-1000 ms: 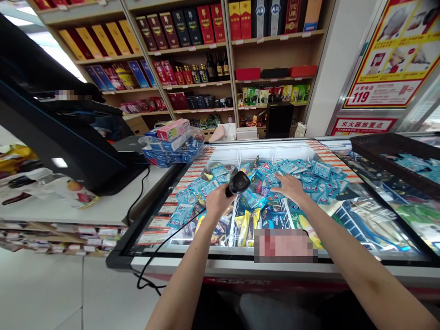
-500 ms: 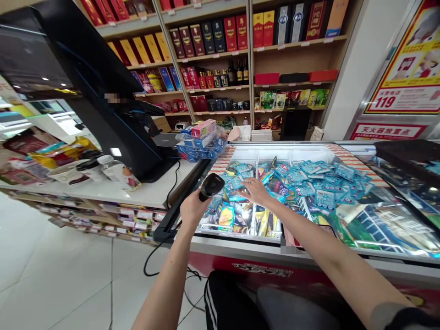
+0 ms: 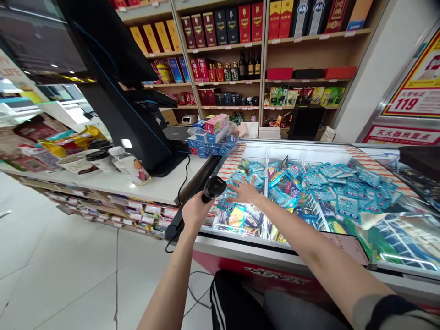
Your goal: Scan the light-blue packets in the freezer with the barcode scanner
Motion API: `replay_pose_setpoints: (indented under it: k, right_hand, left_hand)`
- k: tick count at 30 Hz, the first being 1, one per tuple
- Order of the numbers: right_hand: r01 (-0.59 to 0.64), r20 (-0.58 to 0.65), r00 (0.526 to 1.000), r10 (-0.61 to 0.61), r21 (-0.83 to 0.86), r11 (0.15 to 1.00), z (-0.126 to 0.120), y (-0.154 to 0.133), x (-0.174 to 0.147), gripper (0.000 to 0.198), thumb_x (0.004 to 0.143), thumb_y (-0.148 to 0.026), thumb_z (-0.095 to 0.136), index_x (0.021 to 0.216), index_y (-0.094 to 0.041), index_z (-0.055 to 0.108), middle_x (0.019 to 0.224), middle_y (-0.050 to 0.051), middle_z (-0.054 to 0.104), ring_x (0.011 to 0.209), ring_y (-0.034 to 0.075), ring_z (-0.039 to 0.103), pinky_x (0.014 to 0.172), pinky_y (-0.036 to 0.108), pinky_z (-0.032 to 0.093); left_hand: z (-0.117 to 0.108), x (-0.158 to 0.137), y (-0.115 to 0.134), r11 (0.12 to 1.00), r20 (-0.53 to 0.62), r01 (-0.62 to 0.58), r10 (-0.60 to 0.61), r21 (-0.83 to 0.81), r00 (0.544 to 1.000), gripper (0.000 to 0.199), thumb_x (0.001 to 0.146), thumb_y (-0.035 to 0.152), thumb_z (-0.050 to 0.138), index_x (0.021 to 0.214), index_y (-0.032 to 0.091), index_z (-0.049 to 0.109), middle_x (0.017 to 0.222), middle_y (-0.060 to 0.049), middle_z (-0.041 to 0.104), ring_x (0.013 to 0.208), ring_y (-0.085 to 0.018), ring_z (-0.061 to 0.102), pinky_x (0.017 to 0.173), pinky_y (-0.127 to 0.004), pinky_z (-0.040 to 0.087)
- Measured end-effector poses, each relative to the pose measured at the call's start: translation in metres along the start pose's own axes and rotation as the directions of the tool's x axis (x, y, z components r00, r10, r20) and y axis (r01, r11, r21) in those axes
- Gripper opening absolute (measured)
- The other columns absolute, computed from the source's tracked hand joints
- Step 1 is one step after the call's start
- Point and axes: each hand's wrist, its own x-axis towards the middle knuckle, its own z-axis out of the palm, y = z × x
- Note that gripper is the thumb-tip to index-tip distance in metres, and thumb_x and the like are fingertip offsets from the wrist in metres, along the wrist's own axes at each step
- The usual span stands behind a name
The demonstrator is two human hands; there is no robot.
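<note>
My left hand is closed around the grip of a black barcode scanner, held above the left edge of the chest freezer. My right hand has its fingers spread over flat blue packets at the freezer's left side; whether the fingertips press on them I cannot tell. More blue packets are strewn across the middle and right of the freezer top. Through the glass, bagged goods show in white wire baskets. A phone lies on the front edge, partly behind my right forearm.
A white counter on the left bears a black checkout screen stand, a clear bottle, a patterned cup and snack bags. Blue-wrapped boxes sit at the counter's far end. Shelves of boxed bottles stand behind.
The view has shifted, so the scene sits further right and the phone shows more. My right hand's fingers are spread wider over the packets. My left hand still holds the scanner.
</note>
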Motion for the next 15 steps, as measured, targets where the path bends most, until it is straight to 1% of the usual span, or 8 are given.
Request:
replay_pose_setpoints:
  k: [4, 7, 10, 13, 15]
  right_hand:
    - [-0.051, -0.032, 0.998, 0.05, -0.023, 0.998, -0.004, 0.035, -0.023, 0.074, 0.08, -0.08, 0.027, 0.145, -0.044, 0.03, 0.154, 0.002, 0.029, 0.141, 0.043, 0.009, 0.1, 0.077, -0.004]
    - [-0.101, -0.053, 0.994, 0.098, -0.043, 0.994, -0.012, 0.066, -0.048, 0.071, 0.083, -0.077, 0.024, 0.145, -0.043, 0.029, 0.154, 0.0, 0.029, 0.142, 0.04, 0.009, 0.104, 0.074, -0.001]
    - [-0.162, -0.06, 0.985, 0.159, -0.04, 0.986, -0.02, 0.094, -0.069, 0.07, 0.084, -0.076, 0.024, 0.145, -0.043, 0.03, 0.154, 0.001, 0.03, 0.142, 0.039, 0.01, 0.104, 0.073, 0.002]
    - [-0.172, -0.081, 0.982, 0.172, 0.014, 0.985, -0.026, 0.113, -0.08, 0.069, 0.083, -0.076, 0.026, 0.142, -0.042, 0.038, 0.154, 0.002, 0.029, 0.142, 0.039, 0.011, 0.104, 0.073, 0.007]
    - [-0.168, -0.159, 0.972, 0.175, 0.057, 0.984, -0.028, 0.124, -0.079, 0.067, 0.084, -0.075, 0.025, 0.137, -0.04, 0.046, 0.155, 0.001, 0.028, 0.143, 0.037, 0.013, 0.107, 0.069, 0.01]
  left_hand:
    - [0.006, 0.006, 0.017, 0.999, 0.024, -0.025, 0.025, -0.021, 0.999, 0.043, 0.079, 0.058, 0.049, 0.098, 0.024, 0.066, 0.086, -0.008, 0.072, 0.084, -0.028, 0.066, 0.059, -0.028, 0.037]
    - [0.011, 0.01, 0.037, 0.998, 0.044, -0.036, 0.038, -0.061, 0.998, 0.043, 0.079, 0.058, 0.049, 0.101, 0.025, 0.066, 0.087, -0.007, 0.072, 0.085, -0.028, 0.066, 0.06, -0.028, 0.038]
    - [0.019, 0.015, 0.059, 0.994, 0.054, -0.052, 0.057, -0.094, 0.997, 0.042, 0.079, 0.057, 0.048, 0.103, 0.027, 0.065, 0.089, -0.006, 0.072, 0.086, -0.027, 0.066, 0.061, -0.028, 0.038]
    - [0.029, 0.02, 0.079, 0.992, 0.074, -0.064, 0.073, -0.11, 0.995, 0.041, 0.079, 0.058, 0.048, 0.1, 0.027, 0.066, 0.089, -0.007, 0.072, 0.086, -0.027, 0.066, 0.061, -0.029, 0.039]
    - [0.035, 0.022, 0.09, 0.99, 0.086, -0.081, 0.091, -0.118, 0.992, 0.041, 0.079, 0.058, 0.049, 0.101, 0.027, 0.066, 0.089, -0.007, 0.072, 0.086, -0.027, 0.066, 0.061, -0.029, 0.039]
